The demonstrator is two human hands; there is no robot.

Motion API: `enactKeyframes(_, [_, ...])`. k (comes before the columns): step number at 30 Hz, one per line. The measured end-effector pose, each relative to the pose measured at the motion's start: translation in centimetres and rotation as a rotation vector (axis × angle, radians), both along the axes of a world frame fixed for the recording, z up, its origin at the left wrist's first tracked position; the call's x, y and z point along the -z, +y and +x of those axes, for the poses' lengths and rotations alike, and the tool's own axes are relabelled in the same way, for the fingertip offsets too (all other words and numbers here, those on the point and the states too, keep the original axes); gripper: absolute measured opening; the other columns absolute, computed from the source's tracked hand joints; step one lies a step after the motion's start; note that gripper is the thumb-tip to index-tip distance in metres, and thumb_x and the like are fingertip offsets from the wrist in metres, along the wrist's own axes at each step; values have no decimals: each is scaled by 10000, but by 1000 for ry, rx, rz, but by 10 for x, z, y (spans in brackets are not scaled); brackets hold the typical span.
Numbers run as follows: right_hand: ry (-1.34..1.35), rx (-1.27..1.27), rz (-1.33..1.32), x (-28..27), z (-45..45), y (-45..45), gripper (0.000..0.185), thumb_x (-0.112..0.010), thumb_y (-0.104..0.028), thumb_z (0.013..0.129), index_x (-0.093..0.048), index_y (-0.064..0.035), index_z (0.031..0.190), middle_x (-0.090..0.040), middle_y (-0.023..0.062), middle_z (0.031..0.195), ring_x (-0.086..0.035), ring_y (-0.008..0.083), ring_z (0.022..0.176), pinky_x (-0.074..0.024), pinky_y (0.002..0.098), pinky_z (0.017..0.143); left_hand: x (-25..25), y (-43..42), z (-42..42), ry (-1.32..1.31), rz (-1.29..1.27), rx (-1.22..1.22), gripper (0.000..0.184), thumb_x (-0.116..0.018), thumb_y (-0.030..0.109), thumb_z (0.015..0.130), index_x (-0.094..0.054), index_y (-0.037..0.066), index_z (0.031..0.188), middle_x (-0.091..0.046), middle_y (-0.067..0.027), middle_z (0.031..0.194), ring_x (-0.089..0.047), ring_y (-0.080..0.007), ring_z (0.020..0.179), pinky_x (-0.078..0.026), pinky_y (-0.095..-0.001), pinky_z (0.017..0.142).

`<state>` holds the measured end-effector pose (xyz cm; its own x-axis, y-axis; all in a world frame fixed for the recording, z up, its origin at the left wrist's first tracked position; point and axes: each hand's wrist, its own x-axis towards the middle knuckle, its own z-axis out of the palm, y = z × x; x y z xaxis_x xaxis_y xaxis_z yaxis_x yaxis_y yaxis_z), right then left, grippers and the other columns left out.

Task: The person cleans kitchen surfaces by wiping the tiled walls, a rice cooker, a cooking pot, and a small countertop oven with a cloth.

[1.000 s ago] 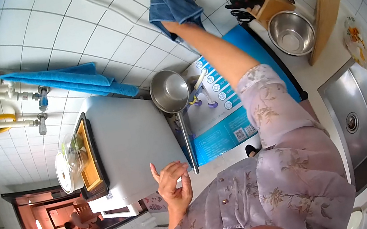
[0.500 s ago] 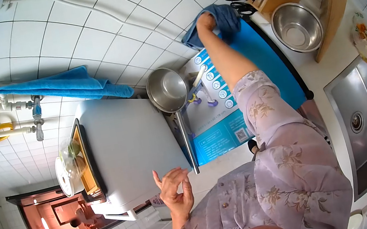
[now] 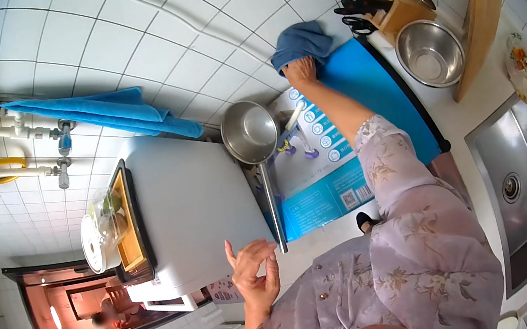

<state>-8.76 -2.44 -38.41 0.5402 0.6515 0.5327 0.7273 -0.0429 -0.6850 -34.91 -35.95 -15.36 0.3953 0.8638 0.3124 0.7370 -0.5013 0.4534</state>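
Observation:
My right hand (image 3: 301, 72) holds a dark blue cloth (image 3: 302, 43) against the white wall tiles (image 3: 197, 7), just above the blue printed sheet (image 3: 361, 77). The cloth's folds hide part of the fingers. Near my body, at lower centre-left, my left hand (image 3: 254, 273) is raised with its fingers apart and nothing in it. Beside its fingertips ends the long handle of a steel saucepan (image 3: 251, 131), which stands between the white appliance (image 3: 193, 205) and the sheet.
A knife block (image 3: 403, 14), a steel bowl (image 3: 431, 54) and a wooden board (image 3: 477, 14) stand at the upper right, above a sink (image 3: 515, 169). Light blue towels (image 3: 107, 114) hang by pipes on the left. A tray (image 3: 127, 224) holds bagged food. Through the doorway, a person (image 3: 113, 316) is visible.
My right hand has moved the cloth down the wall and to the right, from high on the tiles to just above the blue sheet. My left hand stays nearly still.

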Motion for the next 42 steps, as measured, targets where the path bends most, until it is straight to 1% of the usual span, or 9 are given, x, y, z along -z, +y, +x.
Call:
enactKeyframes(11, [-320,-282,369,-159,28,32,511,-441,-407,869,-457,-145,1307,-413,128,1370,-351,318,1276,-176,474,1092,2,1,-14,-10,0,-58,123,-620,-6,751,-672,84,817,-661,-39,827,-631,-203,881,-179,-497,1068])
enactKeyframes(19, [-430,-268,668,-283,23,49,523,-470,-418,858,-447,-145,1304,-419,139,1357,-390,314,1244,-262,444,1055,-4,3,-18,-51,19,-128,114,-621,-4,755,-669,82,812,-662,-39,824,-631,-203,881,-183,-501,1066])
enactKeyframes(22, [-354,-637,794,-363,38,1,376,-481,-355,850,-602,-61,1052,-583,160,1124,-511,288,1102,-342,401,1004,-5,7,-17,-61,31,-130,111,-619,-3,758,-665,83,812,-664,-36,826,-630,-204,881,-176,-503,1067])
enactKeyframes(23, [-501,-544,900,-383,40,-2,270,-500,-299,829,-602,-65,919,-610,158,986,-563,308,961,-424,406,883,-5,10,-16,-66,31,-122,110,-619,-1,760,-664,84,814,-664,-36,826,-630,-204,881,-173,-503,1068])
enactKeyframes(26, [-376,-413,1284,-405,31,24,228,-504,-277,811,-576,-64,852,-601,150,901,-559,324,873,-431,420,801,-6,17,-13,-78,41,-110,107,-621,2,764,-661,86,816,-664,-35,826,-629,-204,881,-170,-502,1069])
enactKeyframes(28, [-405,-404,1292,-422,35,18,219,-493,-268,813,-575,-68,848,-600,149,897,-557,330,869,-431,420,797,-6,22,-11,-82,50,-111,105,-622,4,765,-660,87,817,-664,-34,827,-628,-203,880,-169,-502,1068])
enactKeyframes(29, [-416,-457,1095,-430,39,5,231,-487,-270,821,-586,-71,883,-603,153,939,-554,323,913,-424,415,840,-6,25,-10,-86,45,-100,104,-623,8,767,-662,87,822,-663,-35,830,-626,-201,876,-169,-500,1068])
enactKeyframes(35, [-401,-355,870,-414,39,36,378,-508,-373,823,-528,-104,1087,-533,137,1131,-473,309,1078,-345,402,955,-7,32,0,-101,48,-64,118,-622,15,761,-670,86,842,-659,-36,842,-620,-196,859,-166,-501,1066])
enactKeyframes(42, [-238,-352,696,-272,56,40,565,-575,-449,795,-489,-113,1241,-492,119,1259,-411,286,1204,-277,381,1052,-4,24,0,-90,33,-69,86,-603,38,779,-670,66,825,-659,-62,829,-628,-211,863,-183,-491,1066])
